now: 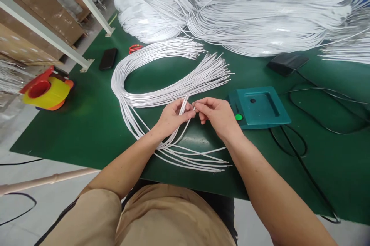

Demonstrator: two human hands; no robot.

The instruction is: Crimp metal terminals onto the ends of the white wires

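Several white wires (174, 136) pass up through my left hand (175, 116), whose fingers are closed round them with the ends sticking up. My right hand (208, 110) pinches at the end of one wire, its fingertips close against those of my left hand. Below my hands, more loose wire ends (199, 158) fan out to the right over the green table. Behind my hands lies a curved bundle of white wires (121, 74), its two sets of ends pointing right. To the right of my right hand sits a teal device (251, 121) with a green button.
Large coils of white wire (260, 11) fill the table's far side. A black phone (108, 59), red-handled scissors (135, 48) and a yellow and red tape dispenser (49, 90) lie to the left. Black cables (306, 165) and a black box (287, 63) are on the right.
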